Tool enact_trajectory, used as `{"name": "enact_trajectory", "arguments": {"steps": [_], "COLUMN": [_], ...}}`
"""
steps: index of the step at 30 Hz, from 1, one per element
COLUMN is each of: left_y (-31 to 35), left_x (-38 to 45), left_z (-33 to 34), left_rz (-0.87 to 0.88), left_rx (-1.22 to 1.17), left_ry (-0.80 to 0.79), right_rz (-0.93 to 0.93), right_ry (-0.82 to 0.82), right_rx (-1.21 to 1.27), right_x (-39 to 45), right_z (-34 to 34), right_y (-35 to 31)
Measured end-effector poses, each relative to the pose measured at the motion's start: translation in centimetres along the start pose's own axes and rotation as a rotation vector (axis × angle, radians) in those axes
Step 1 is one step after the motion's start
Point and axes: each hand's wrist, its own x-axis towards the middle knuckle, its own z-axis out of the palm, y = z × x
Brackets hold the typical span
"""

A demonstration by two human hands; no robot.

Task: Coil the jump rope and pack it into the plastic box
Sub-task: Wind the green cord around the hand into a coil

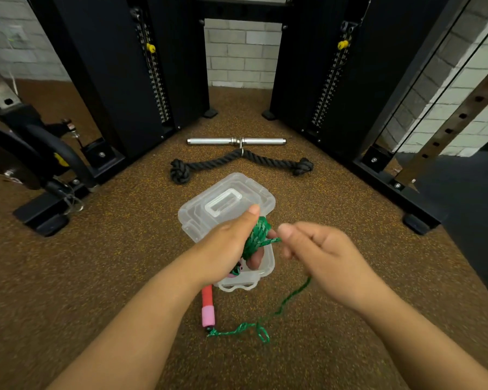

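Note:
My left hand (230, 243) is shut on a bundle of coiled green jump rope (257, 235), held above the clear plastic box (266, 270). The box's lid (226, 201) stands open behind it. My right hand (319, 249) pinches the free green strand just right of the coil. That strand runs down under the right hand to the floor (288, 299). It ends at a red and pink handle (208, 308) lying on the floor in front of the box. A second pink handle end (235, 270) peeks out beneath my left hand.
A silver bar attachment (237, 141) and a black knotted tricep rope (241, 161) lie on the speckled brown floor beyond the box. Black cable machine towers (141, 80) stand left and right. Black equipment (26, 159) sits at far left.

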Motion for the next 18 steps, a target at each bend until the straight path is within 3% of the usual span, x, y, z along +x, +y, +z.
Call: {"name": "enact_trajectory", "arguments": {"steps": [5,10,13,18], "left_y": [0.7,0.9,1.2,1.7], "left_x": [-0.1,-0.3,-0.2,-0.3], "left_z": [0.2,0.0,-0.4,-0.4], "left_rz": [-0.011,-0.009,-0.015,0.002], "left_rx": [-0.108,-0.358,-0.465,-0.559], "left_ry": [-0.274,-0.246,-0.214,-0.172], "right_rz": [0.249,0.301,0.234,0.242], "right_ry": [0.045,-0.037,-0.057,0.065], "right_rx": [0.326,0.524,0.457,0.201], "right_x": [0.8,1.2,1.0,1.1], "right_z": [-1.7,-2.4,-2.1,-2.0], "right_y": [0.4,1.8,2.1,2.7]}}
